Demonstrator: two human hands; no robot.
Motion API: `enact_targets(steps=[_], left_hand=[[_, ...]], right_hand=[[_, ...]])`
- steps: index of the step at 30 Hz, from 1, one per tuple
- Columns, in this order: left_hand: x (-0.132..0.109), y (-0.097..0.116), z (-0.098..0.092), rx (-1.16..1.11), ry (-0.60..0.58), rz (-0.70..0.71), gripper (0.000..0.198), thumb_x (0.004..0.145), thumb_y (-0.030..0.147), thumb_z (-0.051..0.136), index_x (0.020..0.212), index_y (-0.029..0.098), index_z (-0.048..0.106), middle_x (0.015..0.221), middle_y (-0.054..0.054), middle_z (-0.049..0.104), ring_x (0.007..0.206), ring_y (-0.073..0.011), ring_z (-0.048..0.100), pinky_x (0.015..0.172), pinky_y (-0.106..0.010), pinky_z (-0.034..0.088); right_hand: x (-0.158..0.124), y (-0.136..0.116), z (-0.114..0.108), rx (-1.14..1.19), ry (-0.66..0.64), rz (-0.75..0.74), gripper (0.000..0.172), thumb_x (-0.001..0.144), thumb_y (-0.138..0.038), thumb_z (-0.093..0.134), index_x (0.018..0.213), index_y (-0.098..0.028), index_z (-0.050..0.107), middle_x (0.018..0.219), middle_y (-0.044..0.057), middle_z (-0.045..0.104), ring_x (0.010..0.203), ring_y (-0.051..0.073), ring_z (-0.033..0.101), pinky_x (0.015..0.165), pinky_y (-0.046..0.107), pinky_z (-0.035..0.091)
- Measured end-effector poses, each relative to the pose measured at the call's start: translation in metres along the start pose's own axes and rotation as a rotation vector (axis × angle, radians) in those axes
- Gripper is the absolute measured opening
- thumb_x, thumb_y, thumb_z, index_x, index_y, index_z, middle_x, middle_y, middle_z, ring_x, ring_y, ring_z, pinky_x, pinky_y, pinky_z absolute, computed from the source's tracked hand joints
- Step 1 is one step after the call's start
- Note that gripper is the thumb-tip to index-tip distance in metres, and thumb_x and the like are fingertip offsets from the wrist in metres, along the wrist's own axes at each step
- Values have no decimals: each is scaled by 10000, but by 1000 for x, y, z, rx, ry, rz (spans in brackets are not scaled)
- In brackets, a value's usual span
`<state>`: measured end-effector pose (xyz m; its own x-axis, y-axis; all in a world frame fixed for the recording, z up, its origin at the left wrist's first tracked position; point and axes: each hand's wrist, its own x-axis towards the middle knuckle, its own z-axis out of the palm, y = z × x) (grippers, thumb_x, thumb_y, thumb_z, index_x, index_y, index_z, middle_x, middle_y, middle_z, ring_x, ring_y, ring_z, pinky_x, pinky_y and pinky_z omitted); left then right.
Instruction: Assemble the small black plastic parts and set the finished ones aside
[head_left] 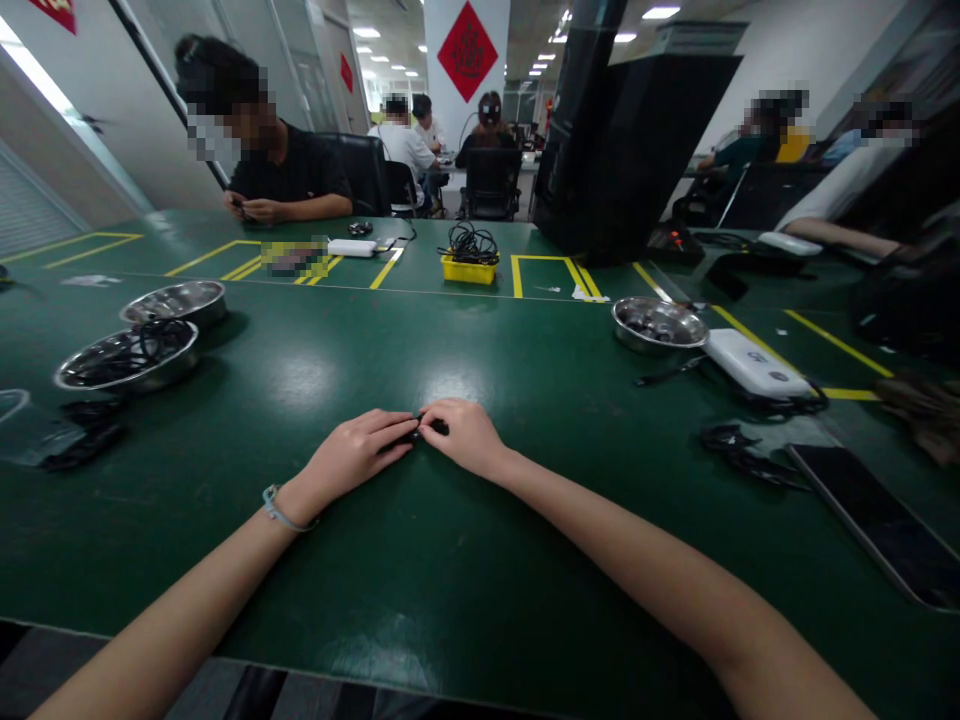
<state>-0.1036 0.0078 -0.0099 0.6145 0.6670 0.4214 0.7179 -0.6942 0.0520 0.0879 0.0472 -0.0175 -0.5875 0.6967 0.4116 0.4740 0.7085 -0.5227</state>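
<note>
My left grip [363, 449] and right grip [463, 436] pinch a small black thing [417, 432] between them, at the green bench [450, 580]. A metal bowl with black wires [154, 378] sits to their left, a yellow box [470, 272] beyond.

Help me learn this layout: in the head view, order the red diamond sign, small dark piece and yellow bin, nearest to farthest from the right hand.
1. Small dark piece: touching the right hand.
2. Yellow bin: beyond the hands, across the table.
3. Red diamond sign: on the background pillar.
</note>
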Motion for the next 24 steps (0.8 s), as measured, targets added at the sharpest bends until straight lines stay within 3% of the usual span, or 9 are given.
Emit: enact_targets(steps=[4, 9, 13, 17, 21, 24], left_hand=[[-20, -14, -10, 70, -3, -56, 304, 856, 305, 438, 1095, 159, 556, 1067, -102, 598, 896, -193, 592, 785, -342, 501], [-33, -30, -22, 168, -28, -140, 324, 848, 335, 432, 1086, 156, 559, 1045, -106, 600, 868, -206, 599, 757, -336, 503], [-40, -45, -30, 285, -66, -355, 331, 844, 360, 405, 1078, 180, 555, 1043, -95, 583, 877, -239, 585, 742, -368, 493], [-45, -59, -37, 370, -99, -544, 327, 839, 356, 401, 1057, 178, 566, 1010, -102, 578, 865, -284, 567, 676, -387, 485], [-47, -67, -40, 387, -126, -629, 353, 838, 357, 388, 1066, 160, 571, 992, -137, 568, 850, -316, 555, 640, -415, 475], [-46, -68, -39, 396, -158, -638, 404, 843, 375, 360, 1129, 142, 524, 1025, -155, 544, 874, -325, 542, 662, -434, 473]], right_hand=[[10, -6, 11, -15, -38, -94, 173, 797, -263, 504, 878, -164, 619, 1089, 68, 606, 1008, 168, 531, 874, 298, 413], [-12, 4, -11, -22, -52, -131, 266, 797, -260, 502, 1018, -129, 569, 1119, 87, 582, 1056, 163, 493, 926, 306, 385], [-51, 22, -49, -108, -48, -90, 251, 796, -212, 480, 1025, -156, 567, 1084, 66, 595, 1033, 171, 508, 918, 343, 394], [-102, 47, -96, -351, 40, 69, 235, 784, -194, 477, 992, -157, 582, 1061, 68, 609, 1063, 202, 489, 907, 382, 393], [-154, 73, -144, -708, 191, 269, 218, 786, -234, 466, 924, -138, 604, 1024, 94, 625, 1100, 256, 457, 895, 428, 376], [-186, 88, -172, -970, 268, 416, 304, 789, -297, 459, 942, -79, 604, 1037, 157, 611, 1088, 304, 457, 933, 484, 314]])
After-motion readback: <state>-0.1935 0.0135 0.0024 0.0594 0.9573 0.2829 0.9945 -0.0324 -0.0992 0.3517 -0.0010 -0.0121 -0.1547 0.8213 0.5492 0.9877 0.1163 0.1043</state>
